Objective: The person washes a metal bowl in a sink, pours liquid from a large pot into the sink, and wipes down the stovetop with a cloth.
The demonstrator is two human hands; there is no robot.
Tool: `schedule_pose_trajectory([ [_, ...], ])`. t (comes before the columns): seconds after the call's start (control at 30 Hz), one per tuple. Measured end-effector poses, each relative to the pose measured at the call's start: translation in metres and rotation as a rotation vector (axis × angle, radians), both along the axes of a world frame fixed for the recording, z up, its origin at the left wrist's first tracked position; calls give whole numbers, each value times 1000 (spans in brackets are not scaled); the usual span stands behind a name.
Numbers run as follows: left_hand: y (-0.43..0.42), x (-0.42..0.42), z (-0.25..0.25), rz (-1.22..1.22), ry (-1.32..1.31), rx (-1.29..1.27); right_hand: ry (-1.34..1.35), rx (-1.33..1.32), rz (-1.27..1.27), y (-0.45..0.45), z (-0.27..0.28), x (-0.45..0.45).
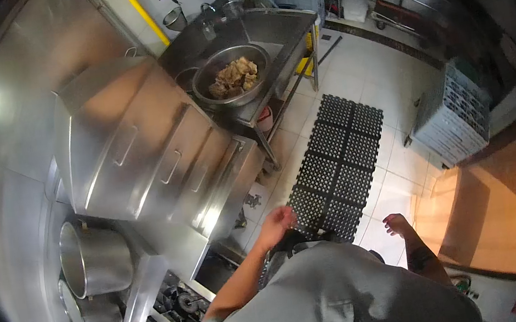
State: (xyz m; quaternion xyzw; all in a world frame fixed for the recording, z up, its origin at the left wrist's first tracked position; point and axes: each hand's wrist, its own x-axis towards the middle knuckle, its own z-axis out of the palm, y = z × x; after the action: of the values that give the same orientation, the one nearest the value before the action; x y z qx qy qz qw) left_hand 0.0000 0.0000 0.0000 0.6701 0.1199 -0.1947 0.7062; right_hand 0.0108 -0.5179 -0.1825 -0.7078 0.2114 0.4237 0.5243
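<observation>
My left hand hangs in the air in front of my body, above the near end of the black perforated floor mat. Its fingers are loosely bent and a little apart, and I see nothing in them. To the right of the mat, my right hand hangs over the white floor tiles, loosely curled and holding nothing that I can see. Farther ahead, a large metal bowl with brown, chunky food pieces rests on the steel sink unit. Neither hand touches it.
On my left stands a steel unit with handled doors, beside a shelf with large pots above stove burners. To the right are grey racks on wheels and an orange-lit surface. A wheeled cart stands far back.
</observation>
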Motion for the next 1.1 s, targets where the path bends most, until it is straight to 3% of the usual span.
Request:
schedule_pose_trajectory([
  [0.07,-1,36,34,166,-23,-239,-179,241,-41,29,-24,15],
  [0.1,-81,117,21,186,4,-380,-163,99,-14,-68,27,80],
  [0.17,-56,193,36,268,-38,-442,-147,78,-107,-5,26,131],
  [0.3,-12,313,41,406,-101,-640,62,486,-212,25,0,217],
  [0.37,10,351,46,598,59,-803,-127,402,-55,40,33,243],
  [0.4,20,368,38,655,97,-845,-46,326,-143,52,45,260],
  [0.43,28,383,32,681,86,-872,-36,396,-120,58,59,284],
  [0.5,42,400,22,666,148,-961,-166,276,-21,90,95,339],
  [0.57,48,413,21,691,152,-956,-382,255,-68,124,90,420],
  [0.6,50,418,18,652,165,-944,-542,320,32,150,106,467],
  [0.63,51,424,14,613,171,-935,-429,287,24,187,138,518],
  [0.67,49,424,34,641,187,-944,-666,306,-6,242,184,552],
  [0.73,46,431,36,657,201,-951,-751,224,0,330,223,647],
  [0.8,44,437,30,682,223,-954,-778,348,137,422,242,736],
  [0.83,41,441,25,679,225,-921,-836,386,206,472,226,782],
  [0.87,39,447,22,680,233,-888,-840,273,368,528,251,796],
  [0.9,36,454,26,725,234,-892,-847,238,614,582,240,827],
  [1.03,20,483,47,880,383,-831,-798,226,1254,765,204,842],
  [1.1,4,504,53,1017,352,-721,-844,228,1395,815,194,832],
])
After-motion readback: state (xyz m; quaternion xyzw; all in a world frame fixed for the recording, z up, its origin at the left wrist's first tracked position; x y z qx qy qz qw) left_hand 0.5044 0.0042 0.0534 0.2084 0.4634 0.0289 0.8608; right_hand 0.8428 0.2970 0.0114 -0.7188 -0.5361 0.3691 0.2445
